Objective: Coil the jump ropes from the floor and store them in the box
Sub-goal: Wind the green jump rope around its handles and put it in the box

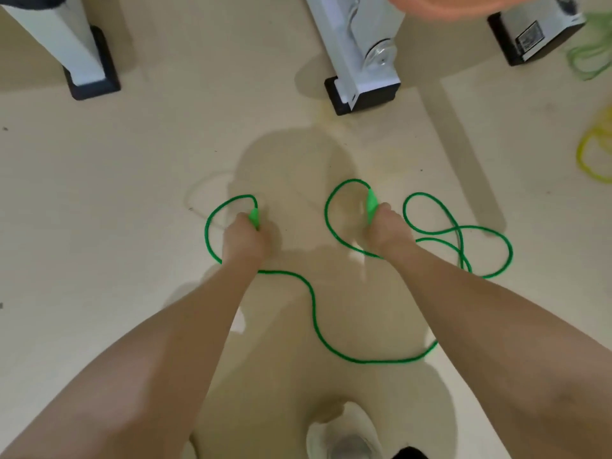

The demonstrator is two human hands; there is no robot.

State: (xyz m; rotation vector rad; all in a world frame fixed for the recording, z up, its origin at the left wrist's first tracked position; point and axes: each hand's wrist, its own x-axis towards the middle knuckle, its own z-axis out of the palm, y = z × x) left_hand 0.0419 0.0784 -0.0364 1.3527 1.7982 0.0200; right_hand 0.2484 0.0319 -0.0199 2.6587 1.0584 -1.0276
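A green jump rope (pixel 313 313) lies in loose loops on the beige floor. My left hand (pixel 245 238) grips one green handle (pixel 254 217) at floor level. My right hand (pixel 385 223) grips the other green handle (pixel 371 203). The cord runs from the left handle in a small loop, snakes back between my forearms, then curls into several loops to the right of my right hand. The box is not in view.
Two white machine legs on black feet (pixel 89 77) (pixel 362 91) stand ahead, with a metal box (pixel 533 34) at the far right. A light green rope (pixel 589 51) and a yellow rope (pixel 592 154) lie at the right edge. My white shoe (pixel 344 435) is at the bottom.
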